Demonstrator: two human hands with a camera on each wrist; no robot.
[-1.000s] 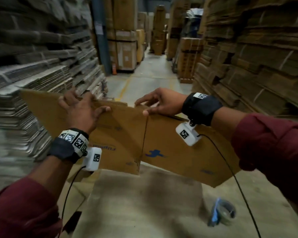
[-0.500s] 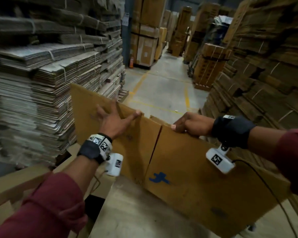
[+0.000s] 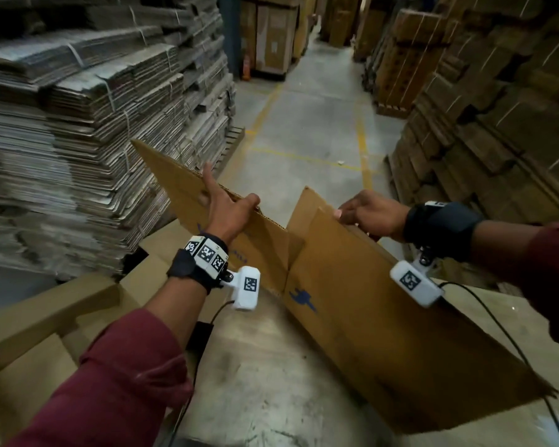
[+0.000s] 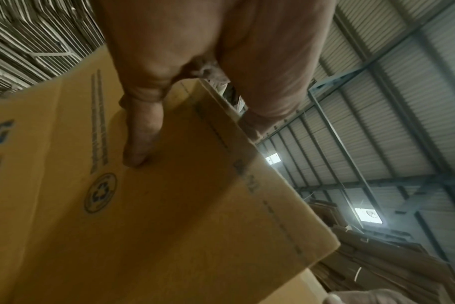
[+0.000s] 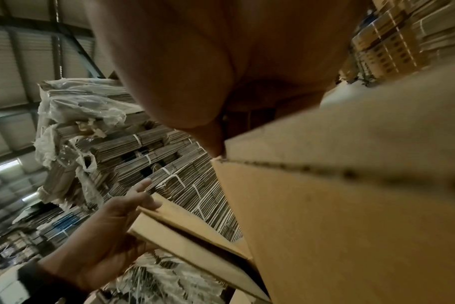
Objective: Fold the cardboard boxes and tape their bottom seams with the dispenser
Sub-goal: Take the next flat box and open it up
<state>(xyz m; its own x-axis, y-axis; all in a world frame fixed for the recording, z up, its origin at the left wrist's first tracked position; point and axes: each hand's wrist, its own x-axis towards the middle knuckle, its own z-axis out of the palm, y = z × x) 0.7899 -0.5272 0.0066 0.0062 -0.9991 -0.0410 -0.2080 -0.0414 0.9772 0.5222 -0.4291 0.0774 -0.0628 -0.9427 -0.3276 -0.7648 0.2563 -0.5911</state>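
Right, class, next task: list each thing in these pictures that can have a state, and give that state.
cardboard box, partly opened out of flat, flaps unfolded, held up by both hands.
left hand, holds the left panel, fingers spread on its face, thumb over the top edge.
right hand, grips the right panel's top edge.
flat cartons, flattened, strapped in bundles, stacked.

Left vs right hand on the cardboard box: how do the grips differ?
The left hand has fingers splayed straight; the right hand has them curled. The left hand presses the left panel's face, thumb hooked over its top edge; the right hand pinches the right panel's top edge. Both hold the same cardboard box.
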